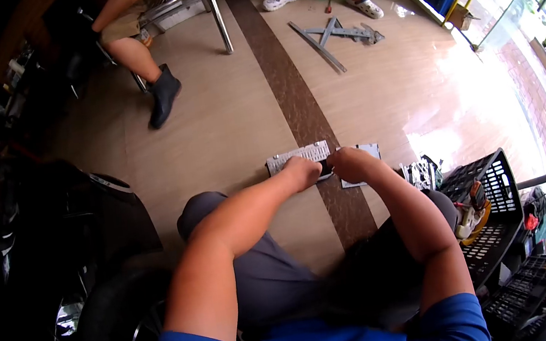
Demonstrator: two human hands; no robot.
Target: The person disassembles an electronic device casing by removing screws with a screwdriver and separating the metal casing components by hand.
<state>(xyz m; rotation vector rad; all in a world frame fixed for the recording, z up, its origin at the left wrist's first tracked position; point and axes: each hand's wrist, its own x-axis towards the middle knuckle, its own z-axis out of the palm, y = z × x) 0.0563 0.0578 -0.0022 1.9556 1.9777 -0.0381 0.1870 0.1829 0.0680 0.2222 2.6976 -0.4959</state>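
A silver metal plate or case with rows of slots is on the floor in front of me, across the dark floor stripe. My left hand is at its lower edge with the fingers curled in. Just to the right, my right hand is closed, its fingertips close to the left hand's. A small black piece shows between the two hands; its kind is unclear. Partly behind my right hand lies a second flat silver metal part. My fingers hide what they grip.
Black plastic crates with tools stand at my right, beside silver metal parts. Crossed metal bars and a red-handled tool lie ahead. Two other people sit at the far side. A wheel is at my left.
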